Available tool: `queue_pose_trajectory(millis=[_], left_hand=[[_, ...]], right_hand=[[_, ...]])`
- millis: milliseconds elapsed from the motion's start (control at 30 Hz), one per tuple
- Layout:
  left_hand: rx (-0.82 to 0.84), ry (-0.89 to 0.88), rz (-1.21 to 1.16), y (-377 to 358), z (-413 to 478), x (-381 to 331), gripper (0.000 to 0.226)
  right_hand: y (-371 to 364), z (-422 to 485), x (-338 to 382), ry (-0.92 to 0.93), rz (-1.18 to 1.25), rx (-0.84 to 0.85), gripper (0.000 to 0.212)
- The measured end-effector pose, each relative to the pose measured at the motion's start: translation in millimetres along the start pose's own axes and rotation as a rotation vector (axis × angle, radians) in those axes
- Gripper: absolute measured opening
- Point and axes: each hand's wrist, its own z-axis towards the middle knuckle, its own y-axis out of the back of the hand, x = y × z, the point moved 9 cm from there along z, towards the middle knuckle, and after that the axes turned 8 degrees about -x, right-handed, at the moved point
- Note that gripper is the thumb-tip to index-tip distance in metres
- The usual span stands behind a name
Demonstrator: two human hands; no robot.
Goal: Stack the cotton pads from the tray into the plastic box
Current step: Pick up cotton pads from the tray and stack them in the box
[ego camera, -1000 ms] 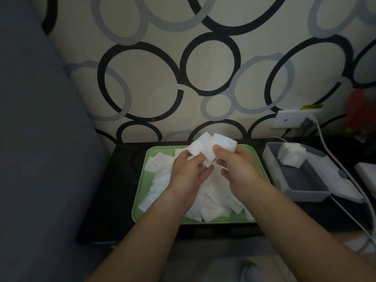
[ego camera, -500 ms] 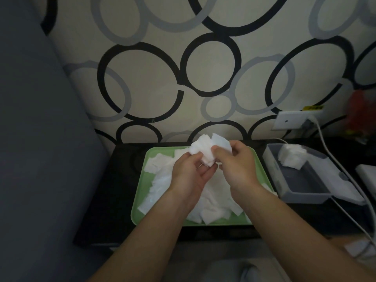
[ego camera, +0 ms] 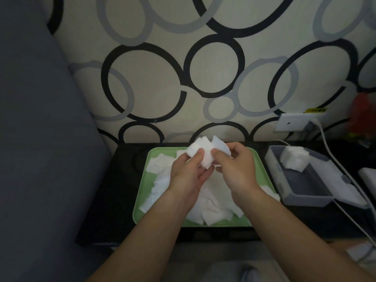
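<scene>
The left hand [ego camera: 189, 177] and right hand [ego camera: 237, 169] are both pinching a bundle of cotton pads [ego camera: 200, 150] above the far edge of the green tray [ego camera: 137, 215], where more are lying heaped. White, thin, square, they are likely feather-light, soft and prone to fanning, so pinching across the flat faces suits. Some are sitting in the plastic box [ego camera: 305, 198].

**Room in a home, not a workplace**

Behind the left grip [ego camera: 187, 176] and the right grip [ego camera: 238, 169], domestic wallpaper [ego camera: 213, 68] printed with black and grey rings. Well left of the left grip, grey upholstery [ego camera: 40, 139], sofa-like. Up and right of the right grip, a household wall socket [ego camera: 291, 123] with a white cable [ego camera: 325, 145] plugged in. Beneath both, a low black table [ego camera: 126, 190] set against the wall.
</scene>
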Motion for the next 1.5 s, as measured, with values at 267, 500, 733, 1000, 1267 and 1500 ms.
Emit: queue_pose_trajectory(millis=[267, 500, 733, 1000, 1267, 1500], left_hand=[[-0.057, 0.001, 0.005, 5.2, 3.8, -0.3, 0.025], [-0.196, -0.078, 0.175, 22.8, 11.1, -10.2, 0.020], [-0.131, -0.166, 0.434, 20.2, 8.6, -17.8, 0.014], [0.091, -0.199, 0.553, -2.6, -5.3, -17.0, 0.012], [0.199, -0.300, 0.688, -17.6, -9.1, -13.4, 0.009], [0.246, -0.242, 0.722, -39.2, -10.9, 6.4, 0.023]], right_hand=[[-2.5, -1.0, -3.8, -0.058, 0.006, 0.041, 0.009], [4.1, 3.6, -3.9, -0.150, 0.114, 0.044, 0.004], [9.6, 9.8, 33.6, 0.106, -0.086, 0.294, 0.016], [13.0, 13.0, 32.8, 0.157, -0.336, 0.378, 0.036], [24.8, 24.0, 27.8, 0.238, -0.520, 0.327, 0.047], [48.7, 30.7, 24.3, 0.248, -0.560, 0.280, 0.042]])
